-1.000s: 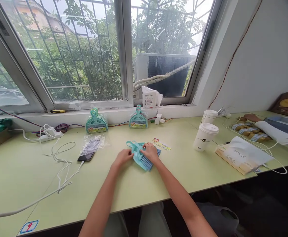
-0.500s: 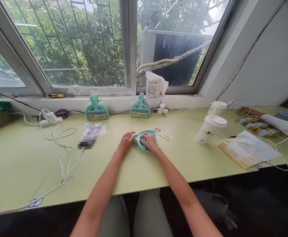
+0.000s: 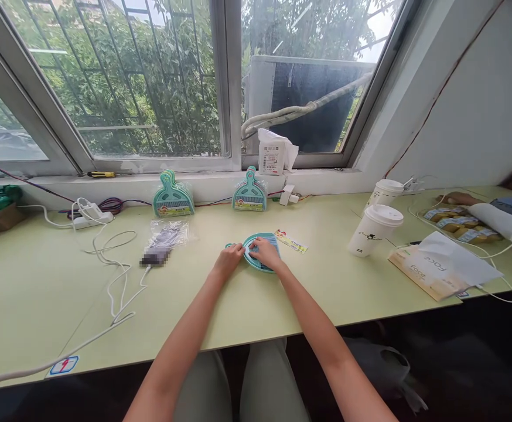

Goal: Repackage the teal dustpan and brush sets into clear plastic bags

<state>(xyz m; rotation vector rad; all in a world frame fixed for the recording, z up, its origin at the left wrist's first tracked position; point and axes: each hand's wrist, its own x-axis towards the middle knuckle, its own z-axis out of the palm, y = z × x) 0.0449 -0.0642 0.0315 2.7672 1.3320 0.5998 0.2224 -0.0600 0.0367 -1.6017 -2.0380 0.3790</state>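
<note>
A small teal dustpan (image 3: 252, 265) lies on the table, its handle pointing left. Nested in it is a hand brush with blue-grey bristles (image 3: 272, 240). My left hand (image 3: 228, 259) is closed around the neck of the handle, whose rounded end shows past the fingers. Over the dustpan, my right hand (image 3: 265, 253) has its thumb and fingers bent in on the brush; the fingers hide part of it. A printed yellow label card (image 3: 292, 241) lies flat just to the right of the dustpan.
Stacked dustpan sets in wrap lean at the sill, left (image 3: 173, 196) and middle (image 3: 250, 192). A pixelated device (image 3: 156, 255) with a white cable lies left. Right are a white cup (image 3: 372, 231), a tissue pack (image 3: 432, 269) and packaged food (image 3: 462, 224). A power strip (image 3: 91, 217) sits back left.
My left hand has shifted slightly right and down along the handle, so the handle's end now shows. The right hand stays on the brush, and the camera view has moved slightly.
</note>
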